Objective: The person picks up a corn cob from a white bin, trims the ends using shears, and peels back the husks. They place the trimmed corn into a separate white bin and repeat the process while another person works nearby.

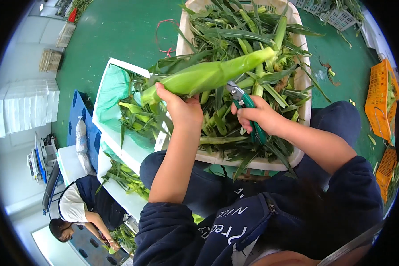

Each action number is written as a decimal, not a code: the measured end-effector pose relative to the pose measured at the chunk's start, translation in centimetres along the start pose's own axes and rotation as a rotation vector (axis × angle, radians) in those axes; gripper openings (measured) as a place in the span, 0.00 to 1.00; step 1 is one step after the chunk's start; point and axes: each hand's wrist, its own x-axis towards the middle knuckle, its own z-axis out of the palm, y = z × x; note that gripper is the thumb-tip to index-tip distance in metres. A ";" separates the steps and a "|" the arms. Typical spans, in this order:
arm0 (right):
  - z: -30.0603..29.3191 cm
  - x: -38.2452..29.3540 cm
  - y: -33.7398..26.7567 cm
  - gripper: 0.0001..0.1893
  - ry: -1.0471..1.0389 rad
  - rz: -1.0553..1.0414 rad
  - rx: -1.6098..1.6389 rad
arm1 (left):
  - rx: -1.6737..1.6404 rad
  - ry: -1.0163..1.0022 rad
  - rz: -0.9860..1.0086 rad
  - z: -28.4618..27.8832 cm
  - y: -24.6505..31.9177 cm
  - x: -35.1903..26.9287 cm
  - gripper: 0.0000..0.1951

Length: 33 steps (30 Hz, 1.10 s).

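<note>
In the head view, my left hand (183, 108) is closed around a corn cob in green husk (199, 78), which points up and to the right. My right hand (257, 116) grips green-handled pruning shears (247, 103), their metal blades close below the cob's husk. Under both hands stands a large white plastic crate (304, 76), heaped with corn leaves, stalks and husks (232, 36). To the left of it is a white foam box (138, 69) lined with a green plastic bag (111, 89), with husked-in corn cobs (136, 116) in it.
Another white foam box (103, 163) with corn is at the lower left. Beyond it, a co-worker (83, 206) bends over corn. Orange crates (379, 99) stand at the right. A grey crate (339, 16) is at the upper right. A red cord (158, 33) lies on the green floor.
</note>
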 end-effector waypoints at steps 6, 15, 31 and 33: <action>0.6 -3.9 0.5 0.11 0.253 0.055 0.172 | -0.088 0.097 0.005 -0.4 1.5 0.3 0.29; -1.6 -0.1 -5.9 0.18 0.559 -0.275 0.386 | -0.073 -0.242 -0.355 -0.5 -1.0 -3.2 0.32; -1.5 -2.7 -7.2 0.23 0.422 -0.279 -0.627 | 0.273 -0.575 -0.267 -0.2 0.6 -3.8 0.31; 0.0 -3.2 -5.6 0.20 0.319 -0.215 -0.203 | 0.294 -0.592 -0.284 0.1 0.0 -4.1 0.30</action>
